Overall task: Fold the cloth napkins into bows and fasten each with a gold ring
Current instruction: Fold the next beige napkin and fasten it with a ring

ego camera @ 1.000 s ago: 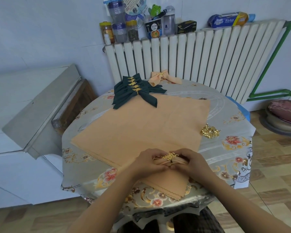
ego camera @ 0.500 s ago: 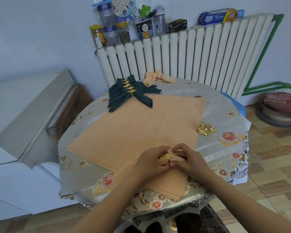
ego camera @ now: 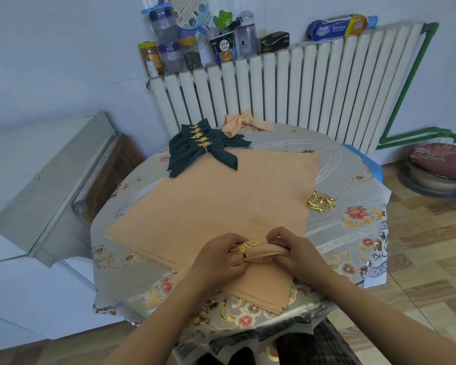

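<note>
A folded peach napkin lies bunched across the near end of a flat stack of peach napkins. A gold leaf ring sits around the bunched napkin near its middle. My left hand pinches the ring and the cloth at its left side. My right hand grips the napkin's right end, fingers curled round it. A small heap of spare gold rings rests to the right of the stack. Several dark green bows with gold rings and one peach bow lie at the table's far side.
The round table has a floral cover and stands against a white radiator with jars and boxes on top. A white cabinet stands at the left. A cushioned stool sits on the floor at the right.
The ring has slid further along the bunched napkin, and my right hand has shifted rightwards, so more of the folded cloth shows between the hands. The view has tilted slightly.
</note>
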Tool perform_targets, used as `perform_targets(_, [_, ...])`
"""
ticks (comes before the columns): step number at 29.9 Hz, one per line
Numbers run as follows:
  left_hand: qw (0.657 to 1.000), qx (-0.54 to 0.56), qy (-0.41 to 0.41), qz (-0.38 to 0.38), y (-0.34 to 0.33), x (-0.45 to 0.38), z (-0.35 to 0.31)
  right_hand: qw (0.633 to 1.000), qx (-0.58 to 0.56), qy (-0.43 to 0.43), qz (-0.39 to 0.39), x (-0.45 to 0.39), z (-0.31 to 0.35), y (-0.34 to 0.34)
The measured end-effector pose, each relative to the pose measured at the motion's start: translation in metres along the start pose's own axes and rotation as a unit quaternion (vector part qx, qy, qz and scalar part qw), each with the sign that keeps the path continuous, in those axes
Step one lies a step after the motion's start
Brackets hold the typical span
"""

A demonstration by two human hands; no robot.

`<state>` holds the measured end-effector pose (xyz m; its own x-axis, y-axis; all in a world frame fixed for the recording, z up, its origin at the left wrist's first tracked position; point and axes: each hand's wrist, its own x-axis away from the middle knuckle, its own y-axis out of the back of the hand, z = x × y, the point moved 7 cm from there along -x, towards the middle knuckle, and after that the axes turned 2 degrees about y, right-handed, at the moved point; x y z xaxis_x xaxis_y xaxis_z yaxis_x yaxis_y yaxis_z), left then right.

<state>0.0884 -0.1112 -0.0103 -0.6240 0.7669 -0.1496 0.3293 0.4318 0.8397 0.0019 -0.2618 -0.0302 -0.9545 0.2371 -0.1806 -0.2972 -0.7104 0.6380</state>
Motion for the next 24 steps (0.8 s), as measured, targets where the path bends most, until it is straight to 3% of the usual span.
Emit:
perform_targets(7, [0.998, -0.068, 0.006, -0.009, 0.005, 0.012, 0.000, 1.000, -0.008, 0.011, -0.001, 0.001, 0.005, 0.001])
perform_targets(10, [0.992, -0.101, 0.056, -0.040, 0.015, 0.024, 0.011, 0.999, 0.009, 0.043, 0.008, 0.003, 0.009, -0.003])
perform_targets(16, [0.984, -0.136, -0.002, -0.113, 0.021, 0.043, 0.009, 0.963, 0.197, 0.184, -0.012, -0.006, 0.041, -0.021])
perform_targets(19, [0.990, -0.093, 0.016, -0.104, 0.020, 0.042, 0.007, 0.956, 0.215, 0.199, 0.003, -0.017, 0.054, -0.030])
perform_targets(24, [0.988, 0.050, 0.108, -0.102, 0.025, 0.038, 0.014, 0.984, 0.116, 0.132, 0.021, -0.015, 0.046, -0.033])
